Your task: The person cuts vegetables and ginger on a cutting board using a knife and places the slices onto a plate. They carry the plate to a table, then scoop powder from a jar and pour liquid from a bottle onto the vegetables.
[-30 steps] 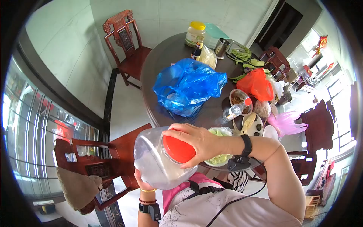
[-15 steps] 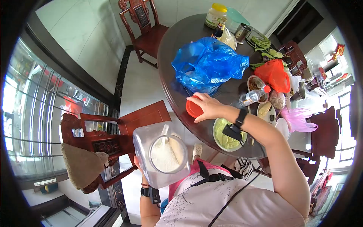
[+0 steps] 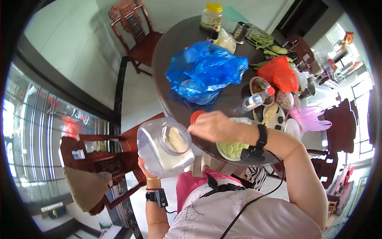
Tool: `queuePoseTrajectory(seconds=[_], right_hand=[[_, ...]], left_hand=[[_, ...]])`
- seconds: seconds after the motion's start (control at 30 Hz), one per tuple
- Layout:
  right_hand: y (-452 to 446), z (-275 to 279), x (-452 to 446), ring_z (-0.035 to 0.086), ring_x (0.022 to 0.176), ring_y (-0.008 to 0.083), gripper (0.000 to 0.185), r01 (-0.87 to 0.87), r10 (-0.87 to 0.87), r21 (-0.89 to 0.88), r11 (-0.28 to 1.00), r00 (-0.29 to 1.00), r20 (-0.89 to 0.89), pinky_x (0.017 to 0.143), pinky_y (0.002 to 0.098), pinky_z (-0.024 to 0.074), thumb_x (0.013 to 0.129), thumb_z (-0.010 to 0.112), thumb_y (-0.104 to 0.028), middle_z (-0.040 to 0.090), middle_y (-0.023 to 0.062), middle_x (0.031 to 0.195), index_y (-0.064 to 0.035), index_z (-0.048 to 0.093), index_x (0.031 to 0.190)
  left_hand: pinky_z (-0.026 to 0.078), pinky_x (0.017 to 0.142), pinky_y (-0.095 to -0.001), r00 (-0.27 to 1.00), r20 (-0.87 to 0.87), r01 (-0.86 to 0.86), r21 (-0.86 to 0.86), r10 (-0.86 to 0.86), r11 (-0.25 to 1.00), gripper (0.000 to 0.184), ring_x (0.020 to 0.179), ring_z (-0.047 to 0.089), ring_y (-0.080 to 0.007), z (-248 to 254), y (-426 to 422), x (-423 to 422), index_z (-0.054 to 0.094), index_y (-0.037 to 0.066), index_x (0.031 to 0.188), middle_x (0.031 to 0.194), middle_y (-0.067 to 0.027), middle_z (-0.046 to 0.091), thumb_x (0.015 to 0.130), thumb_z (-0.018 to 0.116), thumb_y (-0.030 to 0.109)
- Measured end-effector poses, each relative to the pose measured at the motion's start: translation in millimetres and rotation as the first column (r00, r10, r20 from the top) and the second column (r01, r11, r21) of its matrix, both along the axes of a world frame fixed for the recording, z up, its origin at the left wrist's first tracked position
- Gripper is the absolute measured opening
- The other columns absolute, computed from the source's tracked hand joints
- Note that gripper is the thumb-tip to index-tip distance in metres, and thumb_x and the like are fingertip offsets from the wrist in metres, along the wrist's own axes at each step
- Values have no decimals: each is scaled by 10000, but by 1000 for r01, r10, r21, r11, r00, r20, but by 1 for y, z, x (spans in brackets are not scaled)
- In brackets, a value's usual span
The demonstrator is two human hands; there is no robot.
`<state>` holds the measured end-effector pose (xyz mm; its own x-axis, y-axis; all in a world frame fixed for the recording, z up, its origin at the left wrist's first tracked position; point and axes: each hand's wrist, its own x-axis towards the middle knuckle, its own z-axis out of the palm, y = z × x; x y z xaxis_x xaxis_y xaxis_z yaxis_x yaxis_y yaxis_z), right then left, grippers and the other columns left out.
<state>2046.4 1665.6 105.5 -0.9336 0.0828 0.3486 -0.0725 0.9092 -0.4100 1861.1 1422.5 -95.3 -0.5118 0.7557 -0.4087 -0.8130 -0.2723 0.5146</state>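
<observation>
My left hand point(image 3: 146, 169) supports a large clear plastic jar point(image 3: 153, 153) from its lower left side. The jar is tilted with its uncovered mouth facing up toward me. Pale, fine contents show through its wall, and a cream-coloured piece point(image 3: 176, 139) shows in the mouth. Just right of that mouth is my right hand point(image 3: 215, 126), blurred, its fingers curled round a red lid point(image 3: 197, 116) whose far part sticks out beyond the knuckles. Most of the lid is hidden. Below my right wrist, a bowl of light green leaves point(image 3: 234, 149) sits at the table's edge.
On the round dark table point(image 3: 171, 51) lie a blue plastic bag point(image 3: 205, 71), a clear bottle point(image 3: 256, 100), a red bag point(image 3: 278, 73), a pink bag point(image 3: 310, 118) and a yellow-lidded jar point(image 3: 211, 16). A wooden chair point(image 3: 99, 149) stands left of the clear jar.
My right hand has drawn the red lid toward the clear jar, its fingers curling from spread. My left hand has tilted the jar and shifted it slightly upward. The view has swung right.
</observation>
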Motion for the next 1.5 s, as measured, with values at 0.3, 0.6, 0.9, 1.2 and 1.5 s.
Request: queuePoseTrajectory(seconds=[0.3, 0.6, 0.9, 1.2, 1.5], right_hand=[[-47, 6, -32, 618, 832, 315, 450, 126, -205, 184, 975, 832, 515, 697, 394, 491, 765, 484, -110, 632, 168, 863, 35, 432, 1188], [-55, -19, -43, 608, 932, 329, 629, 185, -222, 124, 975, 758, 613, 784, 406, 488, 655, 601, -295, 625, 204, 959, -12, 465, 1199], [-64, -74, -46, 620, 888, 319, 456, 205, -98, -69, 976, 702, 706, 782, 397, 483, 626, 626, -290, 639, 188, 923, -31, 609, 1000], [-59, -96, -18, 601, 716, 367, 140, 384, -155, -288, 878, 794, 588, 627, 414, 478, 681, 599, -180, 624, 183, 743, -60, 648, 733], [-45, -47, 33, 567, 517, 86, 164, 643, -222, -672, 367, 762, 609, 459, 233, 455, 811, 576, -142, 615, 44, 638, -16, 658, 876]], left_hand=[[337, 1010, -424, 967, -131, 250, 295, -220, 922, 696, 1192, 429, -278, 15, 53, -1, 362, 78, 1331, 1323, -97, 430, 821, 429, 547], [357, 991, -413, 949, -134, 313, 282, -286, 907, 693, 1154, 458, -266, 28, 47, 10, 412, 73, 1293, 1275, -92, 471, 795, 483, 549], [357, 991, -437, 961, -98, 275, 222, -259, 935, 656, 1159, 460, -281, 14, 36, 19, 428, 75, 1280, 1270, -96, 479, 813, 438, 535], [353, 989, -416, 977, -34, 214, 184, -211, 959, 568, 1157, 463, -251, -15, 11, 18, 442, 89, 1268, 1271, -70, 483, 841, 452, 465], [340, 1000, -404, 966, 37, 249, 152, -257, 957, 551, 1164, 457, -246, -4, 22, 36, 445, 108, 1271, 1268, -59, 487, 855, 430, 469]])
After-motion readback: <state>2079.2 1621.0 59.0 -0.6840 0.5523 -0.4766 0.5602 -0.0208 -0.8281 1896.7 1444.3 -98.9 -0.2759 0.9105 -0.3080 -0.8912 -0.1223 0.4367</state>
